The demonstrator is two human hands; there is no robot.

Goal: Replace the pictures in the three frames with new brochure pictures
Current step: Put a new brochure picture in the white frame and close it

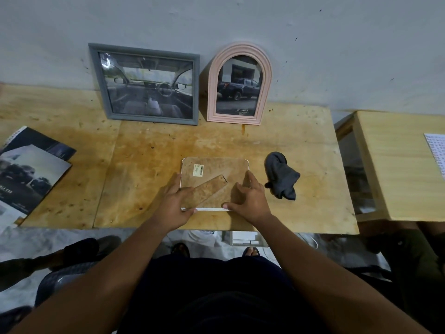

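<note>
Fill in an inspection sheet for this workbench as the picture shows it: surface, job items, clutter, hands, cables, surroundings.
Surface: wooden table, stained and speckled.
Job's things: white-rimmed frame lies face down, its stand leg and barcode sticker showing. The grey frame and pink arched frame lean on the wall, each holding a car picture. The brochures lie at the table's left.
Clutter: dark grey cloth, right of the face-down frame.
Hands: left hand and right hand rest on the face-down frame's near corners.
Cables: nothing seen on the table.
Surroundings: grey wall behind; second table at right, bearing a printed sheet.
</note>
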